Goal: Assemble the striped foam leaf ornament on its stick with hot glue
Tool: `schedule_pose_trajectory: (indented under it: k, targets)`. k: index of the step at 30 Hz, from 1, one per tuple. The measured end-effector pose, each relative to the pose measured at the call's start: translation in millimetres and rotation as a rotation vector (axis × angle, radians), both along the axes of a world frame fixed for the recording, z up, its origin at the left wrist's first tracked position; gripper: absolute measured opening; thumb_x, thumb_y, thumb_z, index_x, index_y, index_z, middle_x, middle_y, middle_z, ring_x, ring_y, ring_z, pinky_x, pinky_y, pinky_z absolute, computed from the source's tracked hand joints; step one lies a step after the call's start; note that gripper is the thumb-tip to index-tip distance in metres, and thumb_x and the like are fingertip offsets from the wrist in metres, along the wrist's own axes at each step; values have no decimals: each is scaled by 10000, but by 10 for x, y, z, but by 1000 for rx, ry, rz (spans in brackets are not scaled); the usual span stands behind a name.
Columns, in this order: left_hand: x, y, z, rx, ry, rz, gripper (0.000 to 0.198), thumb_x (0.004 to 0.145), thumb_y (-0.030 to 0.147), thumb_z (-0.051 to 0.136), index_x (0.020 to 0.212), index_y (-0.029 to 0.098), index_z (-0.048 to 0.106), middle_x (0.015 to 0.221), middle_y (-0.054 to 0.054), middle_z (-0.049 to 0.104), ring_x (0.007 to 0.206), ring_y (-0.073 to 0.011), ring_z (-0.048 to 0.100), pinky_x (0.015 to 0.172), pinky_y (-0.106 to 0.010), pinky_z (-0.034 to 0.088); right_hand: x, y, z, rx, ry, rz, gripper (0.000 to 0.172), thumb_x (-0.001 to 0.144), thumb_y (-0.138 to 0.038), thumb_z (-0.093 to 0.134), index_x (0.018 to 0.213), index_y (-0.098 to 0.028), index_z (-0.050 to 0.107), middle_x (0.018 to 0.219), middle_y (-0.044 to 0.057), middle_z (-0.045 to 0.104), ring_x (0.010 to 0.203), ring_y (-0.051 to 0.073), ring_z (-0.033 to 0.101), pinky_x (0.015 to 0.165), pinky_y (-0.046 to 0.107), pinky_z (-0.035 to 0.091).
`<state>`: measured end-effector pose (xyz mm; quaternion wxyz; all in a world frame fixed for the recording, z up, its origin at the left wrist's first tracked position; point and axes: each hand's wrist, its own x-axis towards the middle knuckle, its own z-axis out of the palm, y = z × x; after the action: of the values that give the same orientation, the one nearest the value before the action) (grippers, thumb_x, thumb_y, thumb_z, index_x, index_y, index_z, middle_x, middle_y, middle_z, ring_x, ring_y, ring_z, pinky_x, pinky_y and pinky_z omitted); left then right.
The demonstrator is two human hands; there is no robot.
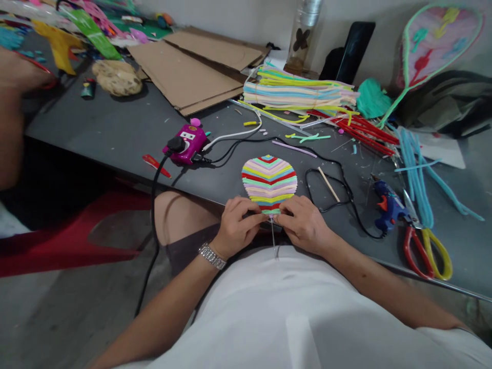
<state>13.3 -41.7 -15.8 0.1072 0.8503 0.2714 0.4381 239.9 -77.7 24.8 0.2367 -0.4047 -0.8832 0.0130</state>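
Note:
Between my two hands lies a rounded piece made of striped pipe cleaners [269, 180], with chevron rows of red, yellow, green, pink, lilac and blue. Its narrow lower end points toward me, and a thin wire stem [274, 238] hangs from it over the table's front edge. My left hand [239, 221], with a metal watch on the wrist, pinches the lower left edge. At the lower right edge, my right hand [302, 221] pinches the same piece, fingertips close to the left ones. The fingers partly cover the bottom rows.
Right of my hands lie a blue glue gun [390, 205] and red-yellow scissors [426, 246]. Pipe cleaner bundles [300, 95] and cardboard sheets [207, 66] lie behind. A purple power socket [188, 142] with trailing cables is on the left. Another person's arm [15, 82] shows far left.

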Motion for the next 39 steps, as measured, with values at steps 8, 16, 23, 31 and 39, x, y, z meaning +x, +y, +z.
schedule_pose_trajectory:
  k: [8, 16, 23, 31, 39]
  targets:
    - [-9, 0, -1, -20, 24, 6, 256, 932, 90, 573, 993, 252, 762, 914, -47, 698, 892, -193, 589, 796, -370, 445, 20, 9, -41, 2, -1, 2, 228, 939, -76, 537, 824, -188, 699, 851, 54, 599, 808, 190, 471, 693, 334, 286]
    - [6, 1, -24, -15, -20, 24, 249, 931, 85, 575, 978, 247, 759, 917, -47, 712, 884, -189, 607, 788, -365, 459, 45, 48, -79, -88, 287, 7, 294, 891, -8, 518, 1045, -192, 688, 926, 65, 687, 890, 201, 624, 765, 333, 465]
    - [14, -2, -47, -10, -33, 39, 245, 914, 74, 581, 1007, 236, 740, 941, -51, 708, 889, -191, 615, 783, -369, 461, 16, 16, -28, -40, 286, -93, 338, 901, -107, 569, 1229, -188, 573, 1151, 141, 701, 1116, 297, 629, 928, 453, 495]
    - [18, -5, -33, -20, -44, 33, 245, 905, 61, 586, 998, 230, 736, 941, -51, 705, 883, -189, 613, 780, -362, 452, 9, 13, 1, -84, 253, -125, 398, 881, -90, 552, 1266, -189, 541, 1188, 137, 691, 1184, 303, 597, 963, 457, 456]
    - [15, -8, -36, -28, -49, 26, 261, 900, 53, 578, 1012, 230, 734, 933, -53, 701, 879, -194, 617, 779, -365, 459, 30, 13, -16, -56, 284, -89, 450, 861, -56, 538, 1279, -222, 527, 1134, 97, 711, 1144, 300, 607, 949, 467, 474]
